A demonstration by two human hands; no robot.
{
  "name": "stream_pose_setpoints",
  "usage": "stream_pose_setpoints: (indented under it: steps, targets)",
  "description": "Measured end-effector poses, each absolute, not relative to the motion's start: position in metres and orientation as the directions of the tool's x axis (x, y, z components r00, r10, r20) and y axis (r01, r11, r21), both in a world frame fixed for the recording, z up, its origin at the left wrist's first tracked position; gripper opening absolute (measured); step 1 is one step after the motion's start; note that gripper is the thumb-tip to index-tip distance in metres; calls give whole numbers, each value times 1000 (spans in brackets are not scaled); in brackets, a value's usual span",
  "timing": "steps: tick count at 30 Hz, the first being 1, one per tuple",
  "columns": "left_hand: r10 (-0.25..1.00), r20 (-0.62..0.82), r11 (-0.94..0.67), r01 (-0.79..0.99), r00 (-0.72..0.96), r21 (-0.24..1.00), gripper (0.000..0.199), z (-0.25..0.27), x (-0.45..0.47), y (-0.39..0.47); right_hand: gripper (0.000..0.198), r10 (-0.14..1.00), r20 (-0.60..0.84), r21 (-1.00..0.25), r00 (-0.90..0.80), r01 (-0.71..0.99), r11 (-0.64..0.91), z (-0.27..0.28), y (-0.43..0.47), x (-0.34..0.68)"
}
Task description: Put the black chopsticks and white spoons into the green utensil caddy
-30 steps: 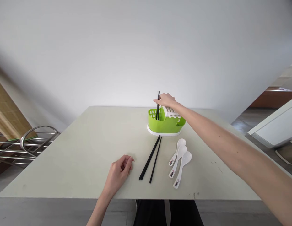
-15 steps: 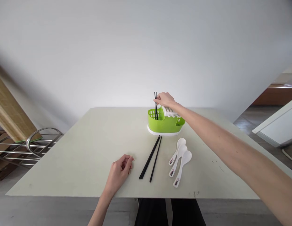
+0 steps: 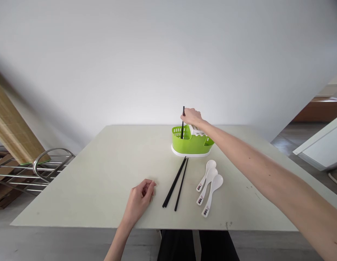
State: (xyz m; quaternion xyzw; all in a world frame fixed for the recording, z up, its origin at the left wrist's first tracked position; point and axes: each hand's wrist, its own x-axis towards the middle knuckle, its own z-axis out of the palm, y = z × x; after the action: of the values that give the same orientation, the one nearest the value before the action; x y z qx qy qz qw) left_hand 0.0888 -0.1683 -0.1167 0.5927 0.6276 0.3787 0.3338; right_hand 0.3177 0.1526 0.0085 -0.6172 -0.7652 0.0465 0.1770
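My right hand (image 3: 192,116) pinches black chopsticks (image 3: 182,131) near their upper ends. They stand upright, lower ends inside the left compartment of a green plastic cutlery holder (image 3: 191,146) with a white base. A white slatted part (image 3: 196,129) sits on the holder's middle, partly covered by my right wrist. My left hand (image 3: 140,197) rests on the table with its fingers curled in and nothing seen in them. Just right of it lie loose black chopsticks (image 3: 174,182), tips toward the holder. Beside those, three white spoons (image 3: 214,188) lie fanned, with labels on their handles.
The pale table (image 3: 103,174) stands against a white wall (image 3: 146,72). On the floor at left is a metal rack (image 3: 46,170) with a tan rolled mat (image 3: 16,123) leaning by it. A white cabinet-like panel (image 3: 320,145) stands at right.
The held chopsticks, slightly spread before, now line up as one and have shifted a little right with my right hand. The view has moved slightly; my left hand stays resting on the table.
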Motion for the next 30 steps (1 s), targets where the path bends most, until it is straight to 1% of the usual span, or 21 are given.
stream_pose_setpoints:
  steps: [6, 12, 17, 21, 23, 27, 30]
  targets:
    - [996, 33, 12, 502, -81, 865, 43, -117, 88, -169, 9, 962, 229, -299, -147, 930, 213, 8, 152, 314]
    - [996, 27, 18, 500, -82, 866, 44, -118, 88, -169, 17, 960, 248, -320, -129, 925, 207, 9, 153, 312]
    - [996, 26, 19, 497, -84, 867, 43, -116, 89, -168, 17, 948, 297, -342, -114, 914, 217, 10, 153, 312]
    - [996, 26, 18, 497, -82, 867, 44, -116, 88, -168, 22, 940, 326, -367, -103, 902, 226, 11, 151, 312]
    - [996, 25, 20, 499, -82, 866, 44, -117, 87, -168, 23, 939, 327, -383, -104, 894, 232, 11, 149, 312]
    - [996, 25, 20, 505, -82, 863, 44, -118, 87, -168, 17, 942, 313, -409, -120, 878, 247, 12, 148, 312]
    - [996, 24, 22, 505, -84, 863, 44, -117, 87, -167, 21, 943, 305, -416, -129, 873, 254, 13, 149, 312]
